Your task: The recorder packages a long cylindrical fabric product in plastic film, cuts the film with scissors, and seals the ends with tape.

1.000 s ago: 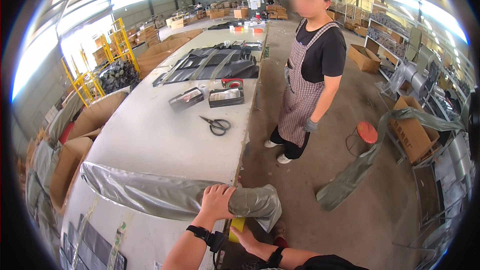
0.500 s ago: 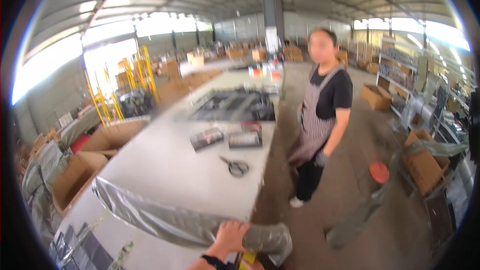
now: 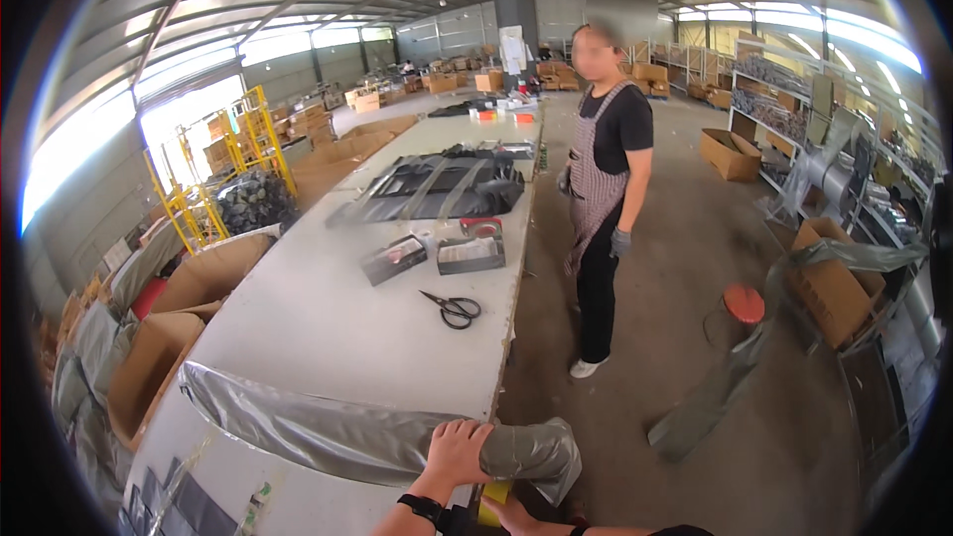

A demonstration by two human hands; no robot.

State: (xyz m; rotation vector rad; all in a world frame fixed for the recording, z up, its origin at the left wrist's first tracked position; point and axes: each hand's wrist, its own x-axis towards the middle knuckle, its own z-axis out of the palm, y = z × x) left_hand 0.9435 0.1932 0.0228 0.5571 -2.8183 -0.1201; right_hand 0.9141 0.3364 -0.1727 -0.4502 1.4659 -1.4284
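Note:
A long grey plastic sleeve [image 3: 328,434] lies across the near end of the white table [image 3: 328,328], its right end hanging over the edge. My left hand [image 3: 459,452] grips this sleeve from above near the table edge, fingers bent over it. Just below, my right hand [image 3: 516,514] is closed around a yellow object [image 3: 493,503]; its kind is hidden by the fingers and the table edge. Farther up the table are black scissors [image 3: 454,310], apart from both hands.
Two small dark boxes [image 3: 471,254] and a strapped black bundle [image 3: 437,185] lie farther along the table. A co-worker [image 3: 608,169] in an apron stands right of it. Cardboard boxes [image 3: 149,367] line the left side. A red stool [image 3: 744,304] and trailing grey plastic [image 3: 710,407] are at right.
The view has shifted slightly, so the table and co-worker appear farther left and sharper. Both my hands keep nearly the same place at the sleeve.

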